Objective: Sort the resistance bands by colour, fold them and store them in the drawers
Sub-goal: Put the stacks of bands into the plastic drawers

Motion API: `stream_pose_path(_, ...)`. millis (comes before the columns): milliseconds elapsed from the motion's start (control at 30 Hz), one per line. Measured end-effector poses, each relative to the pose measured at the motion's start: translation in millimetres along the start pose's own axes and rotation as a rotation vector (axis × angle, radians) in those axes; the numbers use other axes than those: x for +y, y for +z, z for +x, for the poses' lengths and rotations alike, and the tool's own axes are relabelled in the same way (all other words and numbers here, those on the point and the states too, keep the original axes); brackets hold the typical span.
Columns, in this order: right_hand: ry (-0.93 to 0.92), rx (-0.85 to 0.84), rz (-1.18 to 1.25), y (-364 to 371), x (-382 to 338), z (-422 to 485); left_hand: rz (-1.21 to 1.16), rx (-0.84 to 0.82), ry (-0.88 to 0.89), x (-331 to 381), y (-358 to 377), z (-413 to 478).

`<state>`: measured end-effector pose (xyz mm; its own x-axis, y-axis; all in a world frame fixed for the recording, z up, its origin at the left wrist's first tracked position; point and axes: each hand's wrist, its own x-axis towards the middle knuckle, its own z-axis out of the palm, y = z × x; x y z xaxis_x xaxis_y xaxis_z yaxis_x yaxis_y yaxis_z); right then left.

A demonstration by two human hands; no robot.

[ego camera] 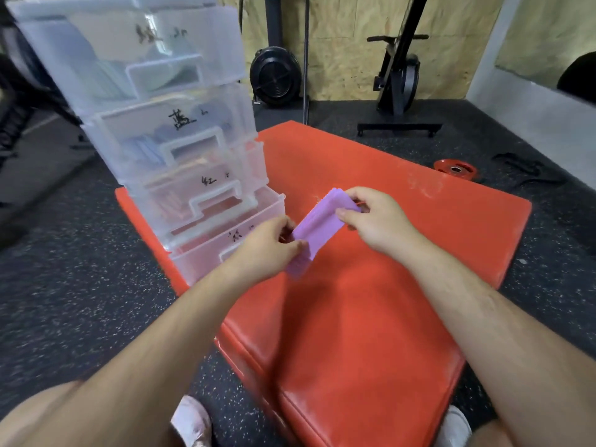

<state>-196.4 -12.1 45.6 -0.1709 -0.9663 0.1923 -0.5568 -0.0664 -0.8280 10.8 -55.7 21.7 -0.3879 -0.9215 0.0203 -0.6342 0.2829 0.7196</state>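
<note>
Head view. The left hand [267, 250] is gripping the near, lower end of the band [319, 227], with its thumb lying on the top face and its other fingers curled underneath. The right hand [377, 217] is pinching the far, upper end, thumb on top and fingers tucked behind. The band is purple and folded into a flat, layered strip. It is running slantwise between the two sets of fingers and is hanging clear of the mat [371, 301] beneath them.

The mat is red and is lying on a dark speckled floor [80, 269].

Just to the left of the left fingers, the drawer unit [161, 124] is standing on the mat's far left corner. It has four clear drawers, each bearing a handwritten mark. The bottom drawer [200, 253] is sitting nearest the left fingers and is projecting further forward than those above; whether the hand is touching it cannot be told. Blue folded items are showing through the second drawer [180, 140], and reddish ones through the third [206, 191].

Well beyond the right fingers, a red plate [454, 169] is lying on the floor past the mat's edge.
</note>
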Motion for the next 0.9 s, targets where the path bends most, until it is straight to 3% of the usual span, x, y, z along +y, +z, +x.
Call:
stream_pose_path(200, -0.155, -0.044, 0.132, 63.8, -21.9, 21.0, 0.101, 0.246, 0.062, -32.9, -65.8, -22.4)
stream_pose_path(400, -0.387, 0.104, -0.146, 127.2, -35.4, 62.7, 0.398, 0.468, 0.170, -66.7, -105.2, -27.3)
stream_pose_path(567, -0.324, 0.114, -0.098, 142.5, -23.2, 77.4, 0.597, 0.445, 0.317, -84.8, -109.9, -3.4)
stream_pose_path(733, -0.284, 0.043, -0.150, 139.8, -13.7, 85.4, 0.692, 0.352, 0.316, -95.9, -97.9, 15.4)
stream_pose_path(900, -0.313, 0.039, -0.175, 139.0, -15.6, 81.9, 0.712, 0.384, 0.339, -98.1, -96.5, 10.8)
